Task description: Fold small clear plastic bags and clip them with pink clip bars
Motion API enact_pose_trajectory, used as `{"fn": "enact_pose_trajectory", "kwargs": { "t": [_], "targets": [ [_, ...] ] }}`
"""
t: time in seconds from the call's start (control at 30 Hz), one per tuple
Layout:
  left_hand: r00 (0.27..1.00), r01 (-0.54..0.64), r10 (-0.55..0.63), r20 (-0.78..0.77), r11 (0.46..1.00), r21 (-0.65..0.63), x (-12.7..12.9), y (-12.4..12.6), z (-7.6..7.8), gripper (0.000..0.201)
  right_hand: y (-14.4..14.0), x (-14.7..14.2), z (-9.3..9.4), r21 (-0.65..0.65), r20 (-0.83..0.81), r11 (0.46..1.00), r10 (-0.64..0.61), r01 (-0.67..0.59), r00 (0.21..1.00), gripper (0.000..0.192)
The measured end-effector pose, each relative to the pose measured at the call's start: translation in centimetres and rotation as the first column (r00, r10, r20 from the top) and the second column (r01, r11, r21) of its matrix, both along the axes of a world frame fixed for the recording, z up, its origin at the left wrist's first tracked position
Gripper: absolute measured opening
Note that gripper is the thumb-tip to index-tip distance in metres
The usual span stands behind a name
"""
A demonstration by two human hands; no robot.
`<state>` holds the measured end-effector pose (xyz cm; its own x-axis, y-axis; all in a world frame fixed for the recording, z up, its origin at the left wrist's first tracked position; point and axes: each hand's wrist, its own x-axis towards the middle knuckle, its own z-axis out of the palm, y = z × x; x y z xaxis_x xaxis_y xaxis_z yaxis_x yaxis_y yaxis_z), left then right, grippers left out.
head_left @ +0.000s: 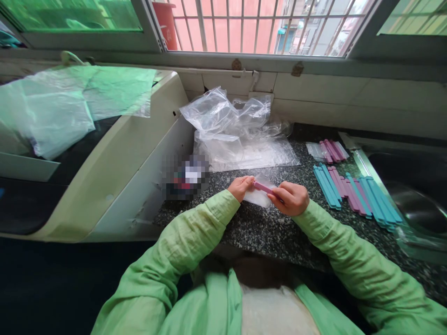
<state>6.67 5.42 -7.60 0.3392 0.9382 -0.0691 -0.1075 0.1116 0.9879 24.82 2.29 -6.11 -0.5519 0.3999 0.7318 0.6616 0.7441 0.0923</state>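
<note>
My left hand pinches the edge of a small clear plastic bag over the speckled dark counter. My right hand grips a pink stick whose far end lies at the bag's mouth. Both hands meet near the counter's front middle. To the right lies a row of several teal and pink sticks. Further back, a small bag with pink sticks rests on the counter.
A heap of clear plastic bags lies against the back wall. A cream machine with a plastic sheet on top stands left. A steel sink is at right. A barred window runs above.
</note>
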Motion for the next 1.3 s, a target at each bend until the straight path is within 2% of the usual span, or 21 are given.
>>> {"fn": "enact_pose_trajectory", "kwargs": {
  "t": [0.17, 0.33, 0.57, 0.9, 1.3],
  "targets": [
    [1.000, 0.003, -0.004, -0.029, 1.000, -0.008, 0.0, 0.1, 0.0, 0.054, -0.1, -0.1, 0.3, 0.028, 0.009, 1.000, -0.013, 0.013, 1.000, 0.017],
    [1.000, -0.013, 0.013, -0.016, 1.000, 0.009, 0.1, 0.1, 0.0, 0.060, -0.1, 0.0, 0.4, 0.026, 0.024, 0.999, -0.041, 0.040, 0.999, 0.022],
    [0.998, -0.055, 0.054, -0.025, 0.998, -0.013, 0.4, 0.2, -0.2, 0.058, 0.0, -0.1, 0.5, 0.063, -0.047, 0.998, 0.025, -0.022, 0.999, 0.013],
    [0.996, -0.085, 0.085, -0.013, 0.996, -0.009, 0.3, 0.3, -0.1, 0.054, -0.1, 0.0, 1.1, 0.068, -0.102, 0.997, 0.028, -0.022, 0.994, 0.008],
    [0.990, -0.131, 0.132, 0.044, 0.991, -0.040, 0.3, 0.4, 0.0, 0.051, -0.5, 0.4, 2.1, 0.077, -0.195, 0.997, 0.039, -0.024, 0.980, 0.014]
  ]
}}
